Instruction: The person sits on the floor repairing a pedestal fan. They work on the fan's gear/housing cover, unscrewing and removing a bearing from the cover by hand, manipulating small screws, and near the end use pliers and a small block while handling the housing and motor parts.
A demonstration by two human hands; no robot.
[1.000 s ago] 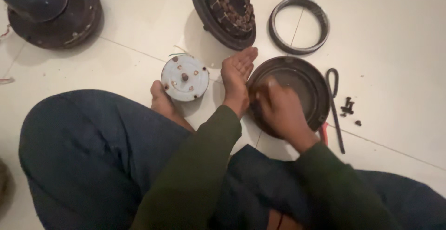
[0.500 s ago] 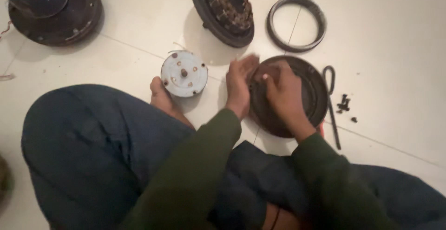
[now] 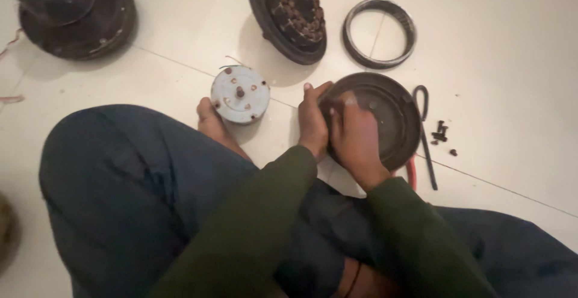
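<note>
A person sits cross-legged on a pale tiled floor (image 3: 512,45), in dark blue trousers and a dark green long-sleeved top; both hands meet at a round dark metal motor cover (image 3: 385,120) that lies on the floor just in front of the right knee. The left hand (image 3: 313,120) cups the cover's left rim, fingers curled along the edge, so its grip is closed on the cover; the right hand (image 3: 356,138) lies over the cover's inner face with fingers bent down onto it, and whether it pinches anything small there cannot be told. Just right of the cover lies a thin black bent tool (image 3: 424,129), a red handle (image 3: 412,174) showing beside it; a few small dark screws (image 3: 441,134) sit near the tool. Beyond the cover, a dark metal ring (image 3: 379,33) lies flat; left of it stands a tilted motor stator with copper windings (image 3: 289,12). A pale grey round disc part (image 3: 241,94) rests by a bare foot (image 3: 211,120); a large dark housing (image 3: 72,12) sits at the far left.
</note>
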